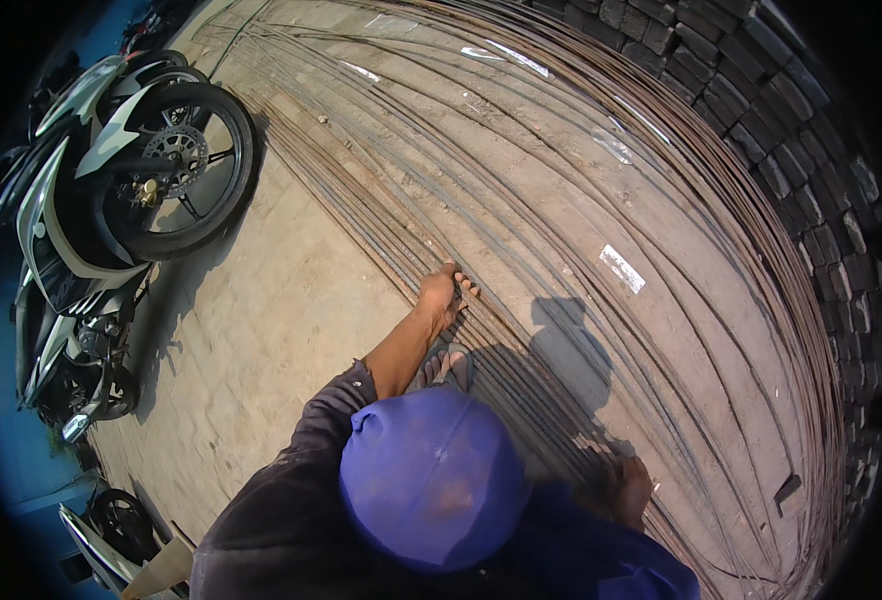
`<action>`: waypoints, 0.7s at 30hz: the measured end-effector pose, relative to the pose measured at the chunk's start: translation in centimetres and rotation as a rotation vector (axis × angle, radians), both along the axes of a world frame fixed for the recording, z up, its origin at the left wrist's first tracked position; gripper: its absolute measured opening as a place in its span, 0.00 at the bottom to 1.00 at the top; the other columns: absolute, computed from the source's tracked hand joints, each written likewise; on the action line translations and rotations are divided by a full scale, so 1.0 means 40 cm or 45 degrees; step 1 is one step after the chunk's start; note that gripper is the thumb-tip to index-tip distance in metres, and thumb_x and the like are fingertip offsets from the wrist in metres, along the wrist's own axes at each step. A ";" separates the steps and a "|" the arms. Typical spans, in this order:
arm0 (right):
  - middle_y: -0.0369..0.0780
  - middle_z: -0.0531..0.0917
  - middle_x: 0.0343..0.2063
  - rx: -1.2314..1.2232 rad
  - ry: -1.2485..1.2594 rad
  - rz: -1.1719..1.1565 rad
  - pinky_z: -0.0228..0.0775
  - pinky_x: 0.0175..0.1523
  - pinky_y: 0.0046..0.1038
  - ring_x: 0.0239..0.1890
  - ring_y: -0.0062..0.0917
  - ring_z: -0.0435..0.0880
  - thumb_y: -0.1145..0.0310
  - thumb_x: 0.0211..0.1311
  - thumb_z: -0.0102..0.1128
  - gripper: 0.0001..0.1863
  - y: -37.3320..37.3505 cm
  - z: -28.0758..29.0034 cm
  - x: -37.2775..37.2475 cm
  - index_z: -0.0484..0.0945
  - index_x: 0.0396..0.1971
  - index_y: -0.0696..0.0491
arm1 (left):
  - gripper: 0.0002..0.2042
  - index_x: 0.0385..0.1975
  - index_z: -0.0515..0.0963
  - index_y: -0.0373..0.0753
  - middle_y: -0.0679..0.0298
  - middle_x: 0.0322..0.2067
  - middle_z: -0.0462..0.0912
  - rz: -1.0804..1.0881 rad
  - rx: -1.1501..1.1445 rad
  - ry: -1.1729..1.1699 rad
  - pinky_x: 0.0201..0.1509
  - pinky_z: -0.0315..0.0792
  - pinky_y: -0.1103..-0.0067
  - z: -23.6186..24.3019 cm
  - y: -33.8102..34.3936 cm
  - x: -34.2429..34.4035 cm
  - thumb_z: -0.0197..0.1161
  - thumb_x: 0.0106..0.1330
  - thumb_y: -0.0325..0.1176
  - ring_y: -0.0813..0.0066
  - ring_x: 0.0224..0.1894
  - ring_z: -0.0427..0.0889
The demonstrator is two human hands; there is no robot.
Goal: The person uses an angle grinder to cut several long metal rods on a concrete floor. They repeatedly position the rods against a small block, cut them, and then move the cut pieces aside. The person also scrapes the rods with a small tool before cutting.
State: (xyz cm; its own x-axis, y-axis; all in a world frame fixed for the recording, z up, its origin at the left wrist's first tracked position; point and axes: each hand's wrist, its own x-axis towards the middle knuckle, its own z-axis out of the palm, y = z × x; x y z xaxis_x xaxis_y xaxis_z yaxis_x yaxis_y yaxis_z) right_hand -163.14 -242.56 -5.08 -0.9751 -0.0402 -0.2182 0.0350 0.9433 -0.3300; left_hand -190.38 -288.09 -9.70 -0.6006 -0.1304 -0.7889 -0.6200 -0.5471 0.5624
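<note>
Long, thin steel rods run side by side diagonally over the dusty pavement, some bare and rusty. My left hand grips a few of them near the centre of the view, its fingers curled round them. Lower right, my right hand is closed on the same run of rods, partly in shade. A sandalled foot stands just below my left hand. A purple cap fills the lower middle between my arms and hides part of the rods.
Parked motorbikes line the left side, one front tyre close to the rods. A dense curved bundle of more rods lies along the right, beside stacked dark bricks. White scraps lie among the rods.
</note>
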 end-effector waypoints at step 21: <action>0.48 0.86 0.36 -0.017 -0.522 0.189 0.76 0.51 0.43 0.45 0.46 0.85 0.61 0.60 0.71 0.11 0.019 0.017 -0.210 0.84 0.34 0.54 | 0.11 0.28 0.69 0.45 0.66 0.24 0.74 0.128 0.012 0.161 0.39 0.74 0.69 -0.030 0.009 0.028 0.52 0.75 0.37 0.72 0.31 0.76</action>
State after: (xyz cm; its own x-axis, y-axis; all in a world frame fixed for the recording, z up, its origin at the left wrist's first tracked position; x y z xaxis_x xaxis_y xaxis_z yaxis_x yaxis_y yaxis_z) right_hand -171.52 -241.81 -4.41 -0.7914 -0.1784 -0.5847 0.0302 0.9439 -0.3289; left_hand -189.26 -287.72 -10.89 -0.6796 -0.1877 -0.7092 -0.4864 -0.6083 0.6272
